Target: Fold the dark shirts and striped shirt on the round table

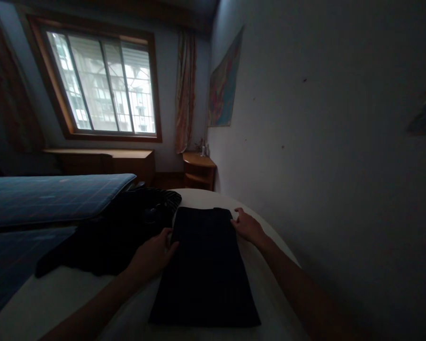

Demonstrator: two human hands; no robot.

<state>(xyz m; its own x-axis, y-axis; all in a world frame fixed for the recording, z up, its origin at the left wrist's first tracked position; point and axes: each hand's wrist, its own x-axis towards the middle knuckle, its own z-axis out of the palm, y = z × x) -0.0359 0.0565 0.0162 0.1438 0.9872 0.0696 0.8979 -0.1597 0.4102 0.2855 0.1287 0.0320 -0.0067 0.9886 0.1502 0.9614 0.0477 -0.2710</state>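
A dark folded garment (pixel 204 270) lies flat as a long panel on the pale round table (pixel 277 237), wider at its near end. It is too dark to tell what kind of garment it is. My left hand (pixel 153 255) is at its left edge, thumb and forefinger apart, the thumb tip touching the cloth. On the opposite side, my right hand (pixel 247 227) rests by the upper right edge with its fingers spread and fingertips against the fabric. Beyond my left hand, a heap of black clothing (pixel 110 239) lies crumpled, with a striped part at its far end.
A blue plaid mattress (pixel 57 196) borders the table on the left. The white wall (pixel 326 166) runs close along the right. Farther off are a wooden desk (pixel 131 163) under the window (pixel 102 85) and a corner shelf (pixel 199 161) bearing small items.
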